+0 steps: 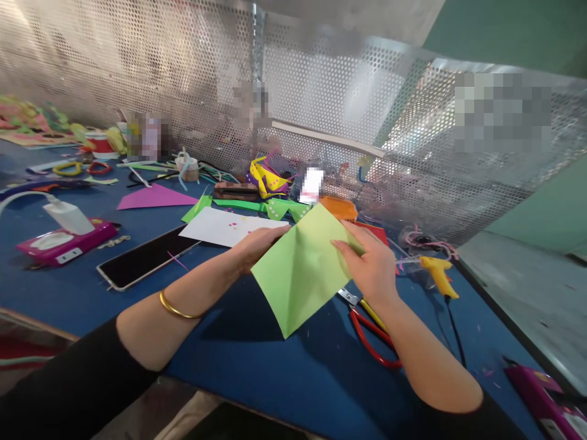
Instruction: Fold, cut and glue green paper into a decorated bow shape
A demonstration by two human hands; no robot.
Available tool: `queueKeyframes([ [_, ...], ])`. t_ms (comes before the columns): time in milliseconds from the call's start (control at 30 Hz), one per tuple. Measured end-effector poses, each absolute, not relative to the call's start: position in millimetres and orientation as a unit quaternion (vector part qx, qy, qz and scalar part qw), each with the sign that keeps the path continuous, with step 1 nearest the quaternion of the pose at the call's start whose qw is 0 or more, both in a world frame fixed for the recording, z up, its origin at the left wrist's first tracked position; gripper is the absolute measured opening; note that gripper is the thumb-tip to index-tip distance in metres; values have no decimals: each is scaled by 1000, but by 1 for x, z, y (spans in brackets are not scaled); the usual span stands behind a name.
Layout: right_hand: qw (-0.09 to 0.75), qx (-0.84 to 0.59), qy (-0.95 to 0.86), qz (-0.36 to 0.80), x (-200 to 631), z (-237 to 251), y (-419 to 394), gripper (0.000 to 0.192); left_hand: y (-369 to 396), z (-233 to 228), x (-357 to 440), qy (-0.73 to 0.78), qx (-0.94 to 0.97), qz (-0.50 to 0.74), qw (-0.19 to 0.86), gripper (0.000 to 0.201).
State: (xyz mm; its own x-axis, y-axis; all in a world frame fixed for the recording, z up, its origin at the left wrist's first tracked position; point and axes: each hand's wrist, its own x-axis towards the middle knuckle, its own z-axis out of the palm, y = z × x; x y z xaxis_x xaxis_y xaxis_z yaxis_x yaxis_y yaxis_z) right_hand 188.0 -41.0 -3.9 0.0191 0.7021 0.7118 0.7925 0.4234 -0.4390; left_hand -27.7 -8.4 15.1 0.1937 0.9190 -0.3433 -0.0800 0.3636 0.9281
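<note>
A light green paper sheet [305, 269] with a crease down it is held tilted above the blue table, one corner pointing down. My right hand [373, 263] is closed on its right edge, thumb on the front face and fingers behind. At the left edge my left hand [259, 244] grips the sheet, its fingertips partly hidden behind the paper. Scissors [373, 333] with red and yellow handles lie below my right hand, their blades partly covered by the sheet. A white paper [220, 226] with small pink bits is beside my left hand.
A smartphone [147, 260] and a purple power strip [68, 241] lie left. A yellow glue gun [439, 276] with a black cord is at right. Behind are purple paper [156, 197], green cut-out glasses [287, 209], an orange item [338, 208] and a perforated metal screen [321, 91].
</note>
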Motion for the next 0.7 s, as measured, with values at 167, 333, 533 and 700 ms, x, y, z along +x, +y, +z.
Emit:
queueKeyframes([
  [167,485,-561,-671,-3,193,-8,-39,41,-9,17,-27,503,377,362,688,26],
  [333,508,-575,-631,117,192,-7,-38,40,-11,19,-29,490,359,354,711,28],
  [533,574,-539,-559,261,192,-11,-35,44,-9,16,-32,452,346,348,745,22],
  [700,584,-529,-539,299,193,-14,-32,41,-3,11,-35,409,331,324,786,19],
])
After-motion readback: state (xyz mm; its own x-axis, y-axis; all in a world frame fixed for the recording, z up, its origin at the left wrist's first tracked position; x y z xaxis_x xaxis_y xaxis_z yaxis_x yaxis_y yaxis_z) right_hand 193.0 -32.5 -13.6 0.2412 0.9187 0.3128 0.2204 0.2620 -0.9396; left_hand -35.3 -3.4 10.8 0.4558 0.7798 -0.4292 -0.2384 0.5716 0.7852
